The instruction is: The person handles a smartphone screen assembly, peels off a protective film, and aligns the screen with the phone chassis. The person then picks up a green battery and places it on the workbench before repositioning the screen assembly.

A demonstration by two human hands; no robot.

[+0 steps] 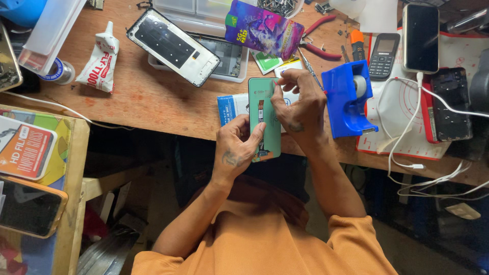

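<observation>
Pretty cluttered worn wooden desk [153, 102] here, scuffed brown top, dark floor below. A flat green phone screen panel [265, 119] is held just over the desk's front edge. Left hand [237, 147] grips its lower part, thumb on the face; right hand [300, 104] is pinched closed at its top edge. Chunky blue plastic tape dispenser [346, 99] sits just beside. What the fingertips pinch is too small to see.

free: bare wood [147, 99] left of hands | blocked right: blue tape dispenser [349, 99] | ahead: phone frame [173, 47]
</observation>
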